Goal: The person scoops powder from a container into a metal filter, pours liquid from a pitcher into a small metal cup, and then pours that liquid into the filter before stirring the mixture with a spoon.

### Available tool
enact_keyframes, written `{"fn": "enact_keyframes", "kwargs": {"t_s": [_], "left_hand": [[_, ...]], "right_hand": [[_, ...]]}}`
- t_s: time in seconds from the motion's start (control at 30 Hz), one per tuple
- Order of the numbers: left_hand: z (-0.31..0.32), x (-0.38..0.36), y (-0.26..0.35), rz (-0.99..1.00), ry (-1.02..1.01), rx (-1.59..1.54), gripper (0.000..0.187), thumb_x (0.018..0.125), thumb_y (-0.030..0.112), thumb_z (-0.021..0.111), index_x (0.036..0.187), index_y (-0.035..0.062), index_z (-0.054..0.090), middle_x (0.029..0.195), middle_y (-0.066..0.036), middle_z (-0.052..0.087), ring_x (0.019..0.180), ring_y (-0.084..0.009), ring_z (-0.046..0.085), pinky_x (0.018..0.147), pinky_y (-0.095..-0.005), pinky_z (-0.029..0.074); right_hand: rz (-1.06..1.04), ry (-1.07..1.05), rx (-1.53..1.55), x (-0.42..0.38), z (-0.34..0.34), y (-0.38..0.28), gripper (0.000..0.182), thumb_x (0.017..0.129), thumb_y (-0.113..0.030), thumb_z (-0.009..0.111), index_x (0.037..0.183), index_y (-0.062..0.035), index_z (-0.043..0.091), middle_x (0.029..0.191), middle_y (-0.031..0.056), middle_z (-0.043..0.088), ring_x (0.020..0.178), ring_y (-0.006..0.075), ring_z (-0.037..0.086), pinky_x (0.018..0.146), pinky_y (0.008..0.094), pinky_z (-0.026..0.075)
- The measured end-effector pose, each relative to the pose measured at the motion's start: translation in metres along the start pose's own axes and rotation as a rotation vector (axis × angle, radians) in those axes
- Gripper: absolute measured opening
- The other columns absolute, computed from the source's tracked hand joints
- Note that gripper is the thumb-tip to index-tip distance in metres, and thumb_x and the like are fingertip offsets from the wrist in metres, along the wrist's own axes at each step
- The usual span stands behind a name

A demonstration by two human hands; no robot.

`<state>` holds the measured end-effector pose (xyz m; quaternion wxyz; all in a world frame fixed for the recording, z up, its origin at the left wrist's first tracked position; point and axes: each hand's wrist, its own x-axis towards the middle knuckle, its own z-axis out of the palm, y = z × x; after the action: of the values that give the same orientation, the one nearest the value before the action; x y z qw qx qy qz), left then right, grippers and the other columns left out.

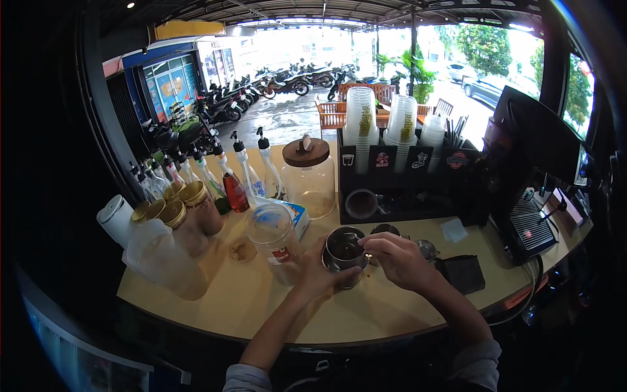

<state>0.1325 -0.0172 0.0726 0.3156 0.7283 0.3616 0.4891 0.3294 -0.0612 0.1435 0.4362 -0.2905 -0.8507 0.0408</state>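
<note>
A dark metal pitcher (346, 247) stands near the middle of the counter. My left hand (321, 276) is wrapped around its near left side. Over the right side of its mouth, my right hand (400, 259) has thumb and fingers pinched together. Whatever is between those fingers is too small to make out; a bright streak shows inside the pitcher beside them. Left of the pitcher is a clear plastic jar (273, 238) with a red label. Behind my right hand sits another dark round container (385, 230), partly hidden. A small metal item (426, 249) lies right of the hand.
Pump syrup bottles (236, 191) and gold-lidded jars (194, 195) line the left. A wooden-lidded glass jar (312, 183) and a black organizer (405, 196) with stacked plastic cups (361, 117) stand behind. An espresso machine (530, 225) and a dark cloth (462, 273) are at right.
</note>
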Motion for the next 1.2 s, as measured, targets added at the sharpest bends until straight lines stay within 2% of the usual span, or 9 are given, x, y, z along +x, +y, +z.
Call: {"fn": "enact_keyframes", "kwargs": {"t_s": [0.03,0.1,0.2,0.37,0.47,0.53,0.73,0.93,1.2], "left_hand": [[0.0,0.0,-0.001,0.023,0.009,0.002,0.079,0.058,0.034,0.09,0.121,0.0015,0.054,0.108,-0.013,0.066,0.099,-0.0229,0.066,0.089,-0.0365,0.052],[-0.002,0.0,-0.002,0.034,0.003,0.034,0.078,0.059,0.035,0.09,0.12,0.0016,0.054,0.108,-0.013,0.066,0.1,-0.0232,0.066,0.089,-0.0367,0.052],[-0.004,0.001,-0.001,0.065,0.007,0.063,0.076,0.059,0.036,0.089,0.118,0.0018,0.055,0.107,-0.013,0.066,0.1,-0.0242,0.066,0.088,-0.0369,0.051],[-0.002,0.002,-0.005,0.074,0.003,0.002,0.075,0.059,0.036,0.089,0.117,0.0019,0.055,0.105,-0.013,0.067,0.099,-0.0249,0.066,0.088,-0.0369,0.051],[-0.004,0.001,-0.003,0.068,0.005,0.053,0.075,0.059,0.035,0.089,0.117,0.0017,0.055,0.105,-0.014,0.067,0.098,-0.0252,0.066,0.088,-0.037,0.051],[-0.002,0.001,-0.001,0.09,0.017,0.036,0.075,0.06,0.035,0.089,0.118,0.0017,0.055,0.105,-0.013,0.066,0.099,-0.0253,0.066,0.088,-0.0373,0.051],[-0.005,0.0,-0.003,0.086,0.008,0.093,0.075,0.06,0.034,0.089,0.119,0.0017,0.055,0.108,-0.014,0.066,0.1,-0.0254,0.065,0.089,-0.0375,0.051],[-0.004,0.0,-0.008,0.043,-0.007,0.036,0.076,0.06,0.036,0.089,0.119,0.0015,0.055,0.106,-0.014,0.066,0.1,-0.0254,0.065,0.089,-0.0377,0.05],[-0.001,0.001,-0.004,0.024,-0.003,0.032,0.076,0.06,0.035,0.089,0.119,0.0023,0.055,0.107,-0.014,0.065,0.101,-0.0254,0.065,0.089,-0.0379,0.05]], "right_hand": [[0.002,-0.001,0.002,-0.001,0.001,-0.001,0.022,0.083,0.0,0.064,0.103,-0.0018,0.055,0.103,0.0114,0.064,0.086,0.029,0.066,0.069,0.0346,0.054],[-0.137,-0.037,0.009,0.0,0.002,-0.005,0.022,0.081,0.001,0.065,0.1,-0.0016,0.055,0.101,0.0125,0.064,0.085,0.029,0.065,0.068,0.0351,0.054],[-0.181,-0.02,-0.056,-0.009,0.002,-0.009,0.025,0.078,0.001,0.067,0.1,-0.0019,0.055,0.101,0.0124,0.064,0.083,0.0273,0.065,0.067,0.0353,0.054],[-0.131,0.034,-0.044,-0.014,0.008,0.0,0.027,0.077,0.001,0.068,0.101,-0.0024,0.056,0.103,0.0109,0.064,0.08,0.025,0.064,0.065,0.0342,0.053],[-0.179,-0.021,-0.016,-0.016,0.007,-0.005,0.028,0.077,0.003,0.067,0.102,-0.0026,0.056,0.105,0.0111,0.064,0.082,0.0253,0.065,0.067,0.034,0.054],[-0.154,0.049,-0.098,-0.018,0.01,0.005,0.029,0.077,0.003,0.067,0.103,-0.0029,0.056,0.106,0.0115,0.064,0.084,0.0257,0.065,0.068,0.0337,0.054],[-0.219,0.048,-0.038,-0.025,0.017,-0.003,0.03,0.077,0.004,0.067,0.104,-0.0018,0.056,0.11,0.0137,0.064,0.086,0.0269,0.066,0.069,0.0341,0.054],[-0.138,0.053,0.021,-0.025,0.02,-0.003,0.027,0.081,0.004,0.063,0.106,-0.0009,0.054,0.114,0.0169,0.063,0.09,0.03,0.066,0.074,0.0347,0.055],[-0.067,0.049,0.074,-0.027,0.01,-0.002,0.022,0.087,0.001,0.061,0.107,-0.0039,0.056,0.109,0.0127,0.065,0.09,0.0278,0.066,0.073,0.0335,0.055]]}}
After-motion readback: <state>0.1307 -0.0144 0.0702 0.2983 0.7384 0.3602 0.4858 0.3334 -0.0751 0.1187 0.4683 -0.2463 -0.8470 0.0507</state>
